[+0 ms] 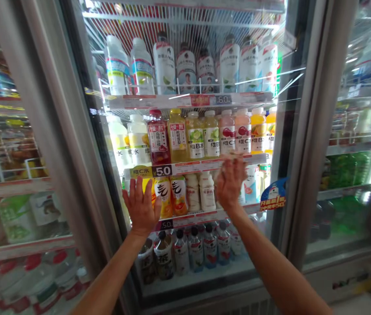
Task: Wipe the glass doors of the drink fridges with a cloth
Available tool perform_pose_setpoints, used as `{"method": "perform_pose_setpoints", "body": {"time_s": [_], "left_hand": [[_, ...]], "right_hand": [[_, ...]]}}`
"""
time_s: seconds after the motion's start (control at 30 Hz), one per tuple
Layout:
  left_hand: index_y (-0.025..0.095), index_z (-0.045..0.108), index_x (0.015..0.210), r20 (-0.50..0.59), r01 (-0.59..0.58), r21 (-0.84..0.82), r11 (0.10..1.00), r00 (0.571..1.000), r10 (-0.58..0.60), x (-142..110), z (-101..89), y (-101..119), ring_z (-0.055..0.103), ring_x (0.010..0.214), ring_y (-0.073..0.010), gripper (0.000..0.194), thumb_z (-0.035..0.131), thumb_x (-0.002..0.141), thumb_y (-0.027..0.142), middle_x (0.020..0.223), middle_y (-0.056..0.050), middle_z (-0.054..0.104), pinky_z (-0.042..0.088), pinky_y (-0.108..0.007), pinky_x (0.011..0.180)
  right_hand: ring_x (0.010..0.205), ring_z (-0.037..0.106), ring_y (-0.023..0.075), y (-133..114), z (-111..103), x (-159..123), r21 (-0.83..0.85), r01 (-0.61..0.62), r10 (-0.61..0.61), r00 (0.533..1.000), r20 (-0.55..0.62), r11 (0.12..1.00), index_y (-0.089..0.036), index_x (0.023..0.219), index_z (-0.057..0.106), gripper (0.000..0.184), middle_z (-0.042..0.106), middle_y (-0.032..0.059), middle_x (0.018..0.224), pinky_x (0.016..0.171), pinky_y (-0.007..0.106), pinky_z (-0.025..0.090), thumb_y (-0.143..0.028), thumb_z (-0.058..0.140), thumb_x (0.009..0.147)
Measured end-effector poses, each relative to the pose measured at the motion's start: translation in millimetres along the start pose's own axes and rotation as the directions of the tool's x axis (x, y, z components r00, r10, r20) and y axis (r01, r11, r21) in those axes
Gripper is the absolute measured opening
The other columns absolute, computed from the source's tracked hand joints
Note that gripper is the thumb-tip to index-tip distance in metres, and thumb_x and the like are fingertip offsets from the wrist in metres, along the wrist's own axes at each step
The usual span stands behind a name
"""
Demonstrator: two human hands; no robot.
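Observation:
I face a glass-fronted drinks fridge stocked with bottles on wire shelves. My left hand is raised with fingers spread and holds nothing, right by the orange juice bottles on the third shelf. My right hand is held up flat with fingers together, in front of the white bottles and just under the price strip. Its fingertips are blurred. Whether either palm touches the glass I cannot tell.
Vitamin-water bottles fill the second shelf and white bottles the top one. Dark tea bottles stand on the bottom shelf. A blue sticker sits on the door's right side. More fridges flank it left and right.

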State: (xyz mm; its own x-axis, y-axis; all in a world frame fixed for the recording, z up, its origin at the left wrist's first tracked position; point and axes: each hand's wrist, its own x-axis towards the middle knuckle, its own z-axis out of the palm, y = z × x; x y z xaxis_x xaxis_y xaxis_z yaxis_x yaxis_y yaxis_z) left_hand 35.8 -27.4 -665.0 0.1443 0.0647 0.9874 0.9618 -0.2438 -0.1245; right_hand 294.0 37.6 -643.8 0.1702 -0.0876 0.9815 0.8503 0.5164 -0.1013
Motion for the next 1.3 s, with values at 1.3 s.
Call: {"method": "perform_pose_setpoints", "body": {"time_s": [1.3], "left_hand": [[0.017, 0.027, 0.138, -0.021, -0.258, 0.042, 0.965, 0.966, 0.259, 70.7, 24.5, 32.2, 0.020, 0.136, -0.0191, 0.053, 0.037, 0.086, 0.024, 0.141, -0.008, 0.037, 0.026, -0.041, 0.111]], "right_hand": [[0.136, 0.019, 0.0289, 25.2, -2.8, 27.1, -0.117, 0.125, -0.108, 0.983, 0.147, 0.985, -0.013, 0.140, 0.027, 0.058, 0.027, 0.0162, 0.145, 0.106, 0.055, 0.016, -0.036, 0.035, 0.087]]}}
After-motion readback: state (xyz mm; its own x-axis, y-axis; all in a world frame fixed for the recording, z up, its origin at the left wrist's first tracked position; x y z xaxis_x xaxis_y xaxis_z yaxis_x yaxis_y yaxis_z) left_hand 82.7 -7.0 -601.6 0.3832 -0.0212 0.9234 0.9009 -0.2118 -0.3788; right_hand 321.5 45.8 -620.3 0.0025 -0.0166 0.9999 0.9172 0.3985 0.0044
